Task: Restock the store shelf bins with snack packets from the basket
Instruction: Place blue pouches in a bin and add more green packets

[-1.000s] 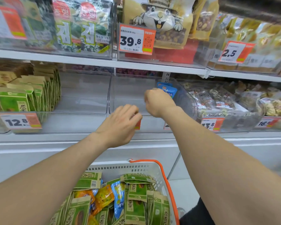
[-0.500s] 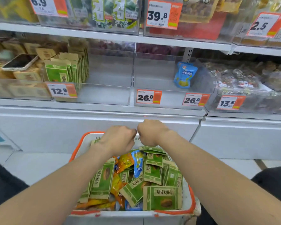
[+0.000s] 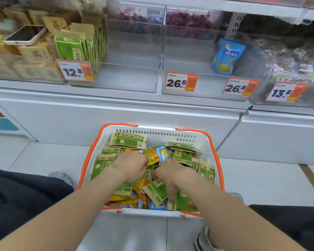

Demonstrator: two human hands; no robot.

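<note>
Reaching L hand & R hand among snack pkts in basket.

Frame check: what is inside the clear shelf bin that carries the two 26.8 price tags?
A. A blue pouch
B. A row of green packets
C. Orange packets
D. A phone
A: a blue pouch stands at the right side of the clear bin behind the 26.8 tags. The green packets are in the 12.8 bin, and the phone lies further left.
</note>
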